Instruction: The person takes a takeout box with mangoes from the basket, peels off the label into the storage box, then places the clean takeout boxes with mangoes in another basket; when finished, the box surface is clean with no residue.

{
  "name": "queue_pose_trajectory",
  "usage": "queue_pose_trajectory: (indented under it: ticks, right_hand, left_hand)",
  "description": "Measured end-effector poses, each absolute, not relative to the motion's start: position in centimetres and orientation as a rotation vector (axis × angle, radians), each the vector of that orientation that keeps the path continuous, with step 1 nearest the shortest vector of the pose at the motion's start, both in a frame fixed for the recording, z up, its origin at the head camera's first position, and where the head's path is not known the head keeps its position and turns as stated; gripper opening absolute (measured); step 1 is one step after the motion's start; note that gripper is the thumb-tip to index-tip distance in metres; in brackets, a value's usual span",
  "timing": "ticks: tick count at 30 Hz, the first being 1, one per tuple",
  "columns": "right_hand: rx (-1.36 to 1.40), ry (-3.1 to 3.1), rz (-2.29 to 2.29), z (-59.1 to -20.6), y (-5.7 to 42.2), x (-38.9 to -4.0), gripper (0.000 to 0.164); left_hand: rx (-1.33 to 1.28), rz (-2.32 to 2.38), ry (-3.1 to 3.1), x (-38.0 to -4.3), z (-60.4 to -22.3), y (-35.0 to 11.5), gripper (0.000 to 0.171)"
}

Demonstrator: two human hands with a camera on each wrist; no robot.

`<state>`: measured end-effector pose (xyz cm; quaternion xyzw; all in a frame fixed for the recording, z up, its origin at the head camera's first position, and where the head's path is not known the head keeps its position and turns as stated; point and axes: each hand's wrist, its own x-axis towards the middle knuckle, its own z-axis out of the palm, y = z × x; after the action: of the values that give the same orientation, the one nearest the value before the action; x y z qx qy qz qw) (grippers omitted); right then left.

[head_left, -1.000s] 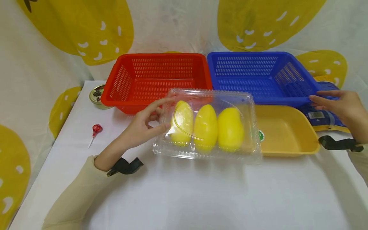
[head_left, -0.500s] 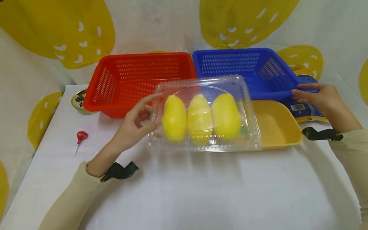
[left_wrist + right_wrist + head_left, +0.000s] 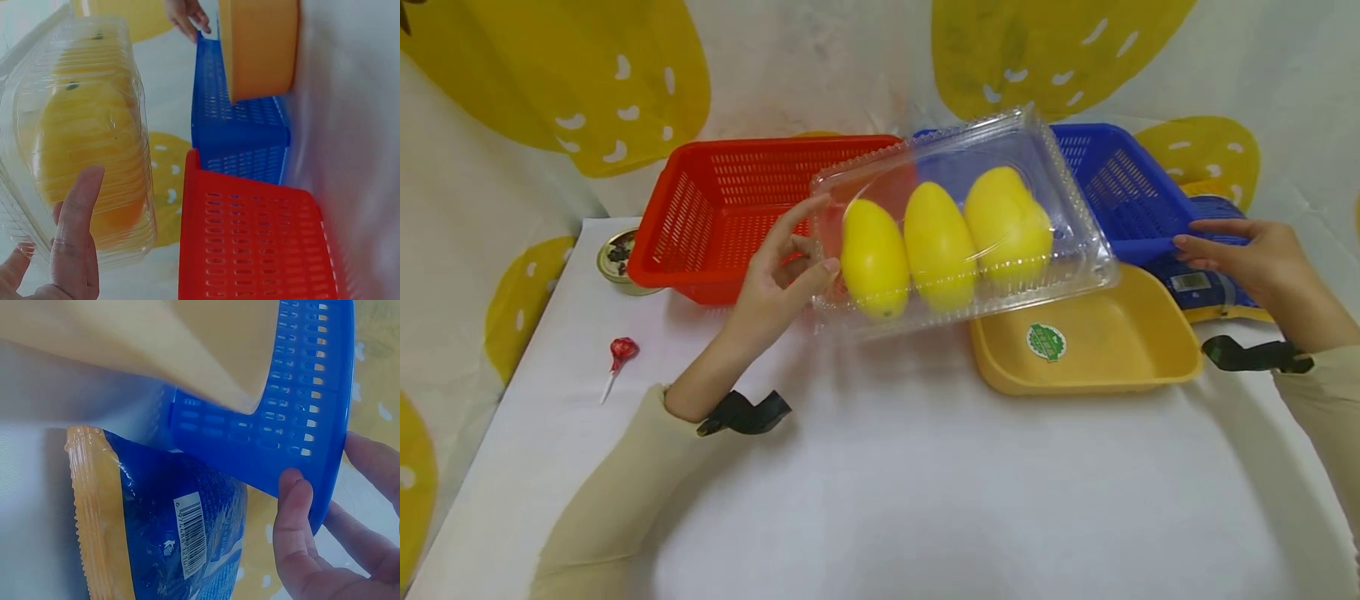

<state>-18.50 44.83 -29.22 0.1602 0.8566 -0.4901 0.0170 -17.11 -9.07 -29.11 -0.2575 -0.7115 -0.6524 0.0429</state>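
A clear plastic clamshell box (image 3: 1082,242) holding three yellow mangoes (image 3: 940,250) is tilted in the air, its right end higher. My left hand (image 3: 775,279) grips its left end, thumb on the near face; in the left wrist view the fingers (image 3: 75,231) lie along the box's ridged side. The box hangs in front of the red basket (image 3: 700,208) and the blue basket (image 3: 1131,192), hiding parts of both. My right hand (image 3: 1262,258) pinches the blue basket's front right corner, with thumb and fingers on either side of the rim in the right wrist view.
A yellow plastic tray (image 3: 1127,342) with a green sticker stands in front of the blue basket. To its right lies a blue and yellow bag (image 3: 1213,287) with a barcode. A round tin (image 3: 617,258) and a red lollipop (image 3: 622,354) are at the left.
My left hand has raised the box and tilted its right end up, uncovering more of the yellow tray. My right hand keeps hold of the blue basket's rim. The head view has shifted slightly.
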Motion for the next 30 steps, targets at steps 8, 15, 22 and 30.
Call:
queue_pose_trajectory:
  ticks: [8,15,22,30]
  right_hand:
    - [0.505,2.654,-1.553,-29.1,44.4,-18.5,0.017]
    - [0.505,2.644,-1.576,-29.5,44.2,-18.3,0.016]
    - [0.475,2.638,-1.616,-29.6,44.1,-18.4,0.018]
    - [0.461,2.612,-1.654,-29.7,44.2,-18.4,0.02]
  left_hand:
    - [-0.781,-2.015,-2.102,-18.4,-29.4,-7.8,0.06]
    - [-0.769,-2.049,-2.076,-19.5,-29.8,-7.0,0.059]
    - [-0.771,-2.027,-2.067,-20.5,-29.6,-6.0,0.059]
    - [-0.81,-2.012,-2.015,-22.0,-29.6,-4.3,0.06]
